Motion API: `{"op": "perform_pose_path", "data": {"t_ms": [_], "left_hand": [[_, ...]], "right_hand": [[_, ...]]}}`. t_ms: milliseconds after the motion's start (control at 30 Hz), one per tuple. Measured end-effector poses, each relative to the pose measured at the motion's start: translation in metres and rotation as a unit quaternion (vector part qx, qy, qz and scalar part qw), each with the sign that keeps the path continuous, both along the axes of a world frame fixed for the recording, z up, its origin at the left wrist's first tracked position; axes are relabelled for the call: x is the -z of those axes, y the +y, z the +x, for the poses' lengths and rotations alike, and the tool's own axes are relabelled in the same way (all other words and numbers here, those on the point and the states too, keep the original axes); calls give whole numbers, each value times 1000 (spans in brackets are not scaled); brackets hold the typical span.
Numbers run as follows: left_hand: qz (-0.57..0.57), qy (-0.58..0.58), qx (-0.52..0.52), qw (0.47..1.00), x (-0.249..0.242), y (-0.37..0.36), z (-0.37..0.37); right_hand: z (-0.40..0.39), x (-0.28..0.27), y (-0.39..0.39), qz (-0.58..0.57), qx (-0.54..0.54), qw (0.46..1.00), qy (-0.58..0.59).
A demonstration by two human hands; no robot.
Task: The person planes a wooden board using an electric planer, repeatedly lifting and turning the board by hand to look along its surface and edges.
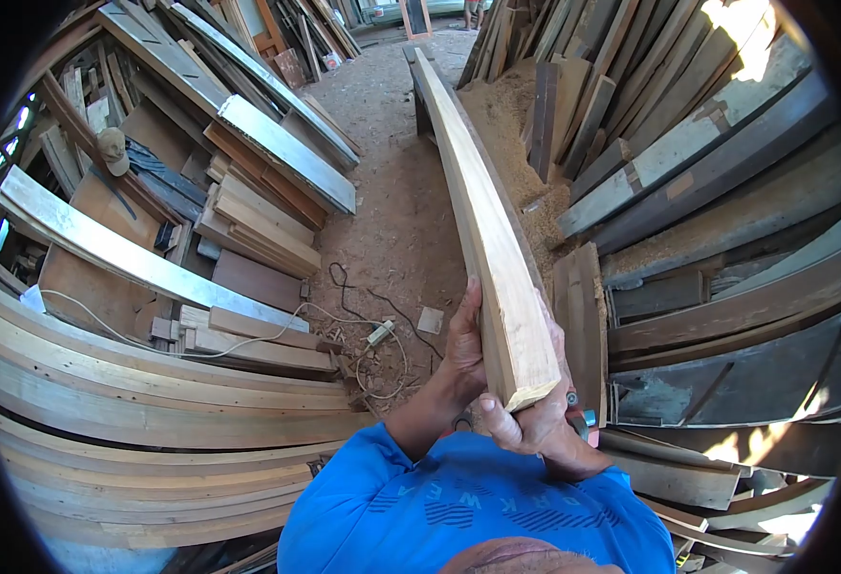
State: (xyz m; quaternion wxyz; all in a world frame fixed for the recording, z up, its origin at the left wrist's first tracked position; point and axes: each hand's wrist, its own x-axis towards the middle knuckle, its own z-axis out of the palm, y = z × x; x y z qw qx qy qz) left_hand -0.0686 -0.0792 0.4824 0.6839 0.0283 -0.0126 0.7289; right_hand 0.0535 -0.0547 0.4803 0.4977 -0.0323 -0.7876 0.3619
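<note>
where the stacked boards [105,411] fill the left of the view, nothing is in hand: long pale planks lie bent by the lens, with shorter offcuts [258,230] piled beyond them and a cap [111,148] resting on a slanted board higher up. a white cord [248,335] runs across the pile to a small plug block [380,332] on the dirt floor [382,191], beside a darker cable.

moving toward the middle, the left hand [463,335] lies flat against the left face of the long plank [482,220], fingers stretched up along the wood and only loosely curled, steadying rather than clamping. the plank itself stands on edge, its cut end close to the person's chest, its far end reaching away toward the back of the yard, where it seems to rest on a dark support. just right of that, the right hand [525,421] wraps under and around the near end, fingers closed on the plank and thumb across the bottom corner; something metal shows below that hand, too hidden to name.

as a judgement, the plank is lifted and held along the line of sight, as if its straightness is being checked; no cutting or planing shows on it here.

to the right, sawdust [506,115] heaps against darker leaning timbers [726,191].
</note>
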Motion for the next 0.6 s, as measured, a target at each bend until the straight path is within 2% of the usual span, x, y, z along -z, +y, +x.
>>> {"op": "perform_pose_path", "data": {"t_ms": [67,167,267,467,567,600], "left_hand": [[-19,-2,7,1000,24,0,-4],[19,-35,33,999,45,-1,-6],[-3,-30,10,1000,46,-3,-2],[20,-41,32,998,60,-11,2],[-12,-3,3,1000,86,-13,2],[-35,21,7,999,104,-16,0]], "right_hand": [[4,12,-2,1,-1,1000,-14],[11,27,-8,-19,-2,999,-43],[10,34,-11,-27,-7,999,-41],[10,55,-14,-3,-7,1000,-29],[24,58,-12,3,-11,993,-116],[33,58,-8,-58,-56,986,-148]]}}
